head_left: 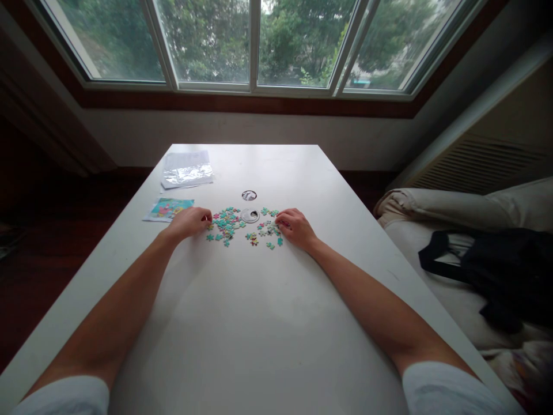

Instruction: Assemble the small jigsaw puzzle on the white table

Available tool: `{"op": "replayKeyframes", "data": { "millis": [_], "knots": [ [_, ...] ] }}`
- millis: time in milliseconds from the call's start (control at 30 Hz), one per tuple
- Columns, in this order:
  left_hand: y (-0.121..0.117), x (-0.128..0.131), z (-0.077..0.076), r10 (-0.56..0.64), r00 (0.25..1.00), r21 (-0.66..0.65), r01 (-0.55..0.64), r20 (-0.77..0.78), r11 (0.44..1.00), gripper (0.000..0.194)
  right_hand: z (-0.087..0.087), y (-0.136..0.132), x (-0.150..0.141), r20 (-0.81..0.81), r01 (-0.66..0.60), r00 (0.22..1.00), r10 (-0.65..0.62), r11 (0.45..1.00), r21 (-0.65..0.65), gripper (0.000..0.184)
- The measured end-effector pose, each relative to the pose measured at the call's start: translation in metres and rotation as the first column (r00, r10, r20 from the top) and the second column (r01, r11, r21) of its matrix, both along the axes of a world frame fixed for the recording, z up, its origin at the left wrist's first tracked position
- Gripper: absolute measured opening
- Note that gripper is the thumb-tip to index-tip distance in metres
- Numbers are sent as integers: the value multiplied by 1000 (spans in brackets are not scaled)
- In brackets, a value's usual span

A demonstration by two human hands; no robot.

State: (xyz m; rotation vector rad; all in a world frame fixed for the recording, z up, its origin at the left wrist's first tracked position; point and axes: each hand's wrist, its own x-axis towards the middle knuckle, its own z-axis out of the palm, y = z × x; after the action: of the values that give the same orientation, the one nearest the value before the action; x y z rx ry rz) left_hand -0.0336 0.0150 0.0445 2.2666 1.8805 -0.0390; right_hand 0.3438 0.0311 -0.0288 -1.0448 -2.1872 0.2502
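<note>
Small jigsaw puzzle pieces [227, 221], mostly teal with some pink and yellow, lie loose on the white table [259, 323]. My left hand [190, 222] is at the left edge of this pile, thumb and fingers curled together; whether a piece is between them is too small to tell. At the right, a second cluster of pieces [270, 229] lies under and beside my right hand [296, 229]. Its fingers are bent down and closed at a pinkish piece, partly hidden by them. Between the two clusters sits a round silvery disc [247, 216] with a dark spot.
A colourful picture packet [166, 208] lies left of my left hand. Behind it is a clear plastic sleeve on papers [188, 169]. A round dark-rimmed opening [249, 195] shows in the table. Dark clothing [510, 271] lies on a pale sofa [415, 242] to the right.
</note>
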Motion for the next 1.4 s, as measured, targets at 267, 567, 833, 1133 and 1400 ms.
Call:
{"op": "replayKeyframes", "data": {
  "millis": [267,567,833,1133,1400],
  "knots": [
    [-4,1,10,6,1000,-69,-7,-16,998,23,0,0,1,-5,-7,1000,7,1000,9,16],
    [-5,5,6,11,1000,-44,-12,-11,999,27,1,0,0,-3,-5,1000,5,1000,4,15],
    [-3,5,1,-24,1000,7,24,4,1000,22,0,0,0,-1,-2,1000,2,1000,-6,16],
    [4,-2,-11,-72,993,19,70,92,997,26,-1,1,0,4,3,1000,-3,1000,-5,15],
    [9,-8,-16,-59,978,-45,70,201,997,29,1,-1,0,-1,2,1000,-2,1000,-6,16]
  ]
}}
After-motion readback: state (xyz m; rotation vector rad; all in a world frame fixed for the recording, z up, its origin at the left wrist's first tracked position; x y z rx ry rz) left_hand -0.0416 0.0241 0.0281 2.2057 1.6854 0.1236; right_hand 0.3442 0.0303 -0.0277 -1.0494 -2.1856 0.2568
